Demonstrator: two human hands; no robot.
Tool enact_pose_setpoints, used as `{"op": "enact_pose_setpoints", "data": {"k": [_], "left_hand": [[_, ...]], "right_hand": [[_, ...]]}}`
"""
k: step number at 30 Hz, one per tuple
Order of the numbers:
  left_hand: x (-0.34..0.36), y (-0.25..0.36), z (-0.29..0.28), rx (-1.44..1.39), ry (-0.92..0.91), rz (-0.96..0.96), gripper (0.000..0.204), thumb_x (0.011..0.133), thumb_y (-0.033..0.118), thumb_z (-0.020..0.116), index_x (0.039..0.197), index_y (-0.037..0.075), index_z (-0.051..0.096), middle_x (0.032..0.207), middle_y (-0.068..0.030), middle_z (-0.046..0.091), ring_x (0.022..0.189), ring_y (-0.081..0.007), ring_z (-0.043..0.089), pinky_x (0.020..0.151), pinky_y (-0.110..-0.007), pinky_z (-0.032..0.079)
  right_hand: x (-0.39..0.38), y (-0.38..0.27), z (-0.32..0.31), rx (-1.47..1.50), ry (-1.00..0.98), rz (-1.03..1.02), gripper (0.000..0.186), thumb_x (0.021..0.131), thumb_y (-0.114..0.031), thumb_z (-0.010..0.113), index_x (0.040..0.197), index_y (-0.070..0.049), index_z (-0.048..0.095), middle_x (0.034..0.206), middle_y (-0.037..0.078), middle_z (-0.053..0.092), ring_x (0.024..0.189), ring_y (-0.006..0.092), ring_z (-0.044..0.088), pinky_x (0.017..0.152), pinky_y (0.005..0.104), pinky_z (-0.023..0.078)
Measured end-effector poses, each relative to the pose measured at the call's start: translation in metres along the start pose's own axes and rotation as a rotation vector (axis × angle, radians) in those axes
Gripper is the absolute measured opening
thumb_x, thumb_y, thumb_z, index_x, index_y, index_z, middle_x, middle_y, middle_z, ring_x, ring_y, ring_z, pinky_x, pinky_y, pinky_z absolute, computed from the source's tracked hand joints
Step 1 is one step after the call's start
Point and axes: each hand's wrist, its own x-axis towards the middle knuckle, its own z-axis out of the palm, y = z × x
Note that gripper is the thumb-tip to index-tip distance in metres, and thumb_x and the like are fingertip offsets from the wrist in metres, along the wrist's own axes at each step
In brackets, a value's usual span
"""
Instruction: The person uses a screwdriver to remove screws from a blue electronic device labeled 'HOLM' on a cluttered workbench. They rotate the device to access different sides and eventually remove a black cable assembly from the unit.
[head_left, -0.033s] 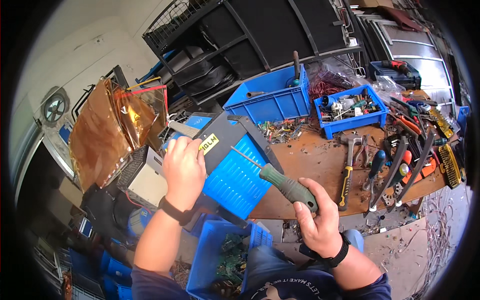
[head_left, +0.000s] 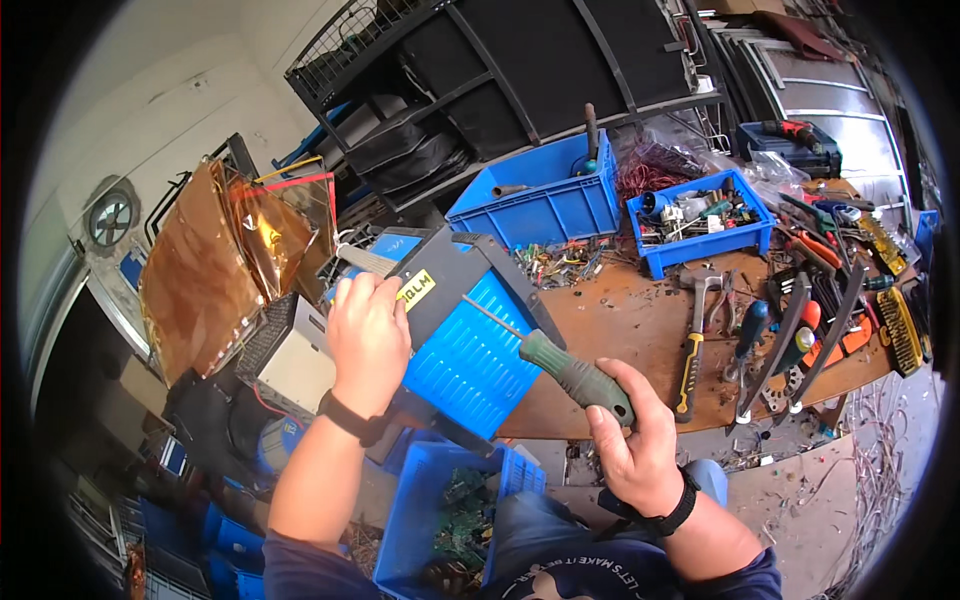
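Observation:
My left hand is closed over the upper edge of a box-shaped unit, with its fingers curled around the dark end plate beside a yellow label. The unit has a black frame and a ribbed blue side. It stands tilted at the table's left end. In my right hand is a screwdriver with a dark green handle. Its thin shaft points up and left, and the tip is in front of the blue side; whether it touches cannot be told.
A wooden table carries a hammer, pliers, screwdrivers and a yellow brush. Two blue bins stand at the back, one filled with small parts. A blue crate with green boards is below. Amber sheets lean at left.

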Motion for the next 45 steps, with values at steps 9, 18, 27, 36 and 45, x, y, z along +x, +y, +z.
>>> {"op": "enact_pose_setpoints", "data": {"k": [9, 18, 27, 36, 45], "left_hand": [[0.001, 0.002, 0.016, 0.139, -0.057, -0.111, 0.015, 0.074, 0.005, 0.067, 0.089, 0.004, 0.070, 0.085, -0.0088, 0.060, 0.086, -0.0289, 0.056, 0.076, -0.040, 0.048], [-0.001, 0.007, 0.021, 0.151, -0.021, -0.137, 0.010, 0.076, 0.004, 0.064, 0.085, 0.005, 0.068, 0.084, -0.0094, 0.060, 0.085, -0.0299, 0.057, 0.076, -0.040, 0.047], [0.000, 0.011, 0.025, 0.286, -0.066, -0.143, 0.016, 0.076, 0.009, 0.065, 0.090, 0.006, 0.070, 0.084, -0.0074, 0.060, 0.087, -0.0271, 0.056, 0.076, -0.038, 0.047], [-0.003, 0.012, 0.030, 0.331, -0.019, -0.107, 0.014, 0.077, 0.008, 0.062, 0.089, 0.006, 0.069, 0.085, -0.0064, 0.060, 0.086, -0.0266, 0.056, 0.073, -0.040, 0.045], [-0.002, 0.013, 0.029, 0.330, -0.037, -0.086, 0.014, 0.077, 0.008, 0.061, 0.089, 0.005, 0.069, 0.082, -0.0073, 0.059, 0.086, -0.0269, 0.055, 0.073, -0.040, 0.045]], "right_hand": [[-0.015, 0.014, -0.028, 0.047, -0.008, -0.029, 0.042, 0.083, -0.010, 0.068, 0.121, 0.002, 0.054, 0.107, 0.024, 0.063, 0.093, 0.0388, 0.064, 0.080, 0.0394, 0.051], [-0.023, 0.021, -0.041, 0.051, -0.022, -0.061, 0.043, 0.082, -0.009, 0.069, 0.121, 0.002, 0.053, 0.105, 0.023, 0.064, 0.091, 0.0388, 0.064, 0.078, 0.0405, 0.051], [-0.028, 0.019, -0.048, 0.058, -0.059, -0.021, 0.043, 0.082, -0.008, 0.068, 0.121, 0.002, 0.053, 0.106, 0.023, 0.063, 0.091, 0.0387, 0.064, 0.079, 0.0406, 0.051], [-0.031, 0.022, -0.047, 0.048, -0.060, -0.052, 0.043, 0.082, -0.007, 0.068, 0.121, 0.002, 0.053, 0.106, 0.023, 0.064, 0.092, 0.0386, 0.064, 0.079, 0.0403, 0.051], [-0.031, 0.022, -0.046, 0.056, -0.060, -0.044, 0.042, 0.081, -0.007, 0.068, 0.120, 0.002, 0.054, 0.103, 0.023, 0.064, 0.090, 0.0383, 0.064, 0.078, 0.0405, 0.052]]}}
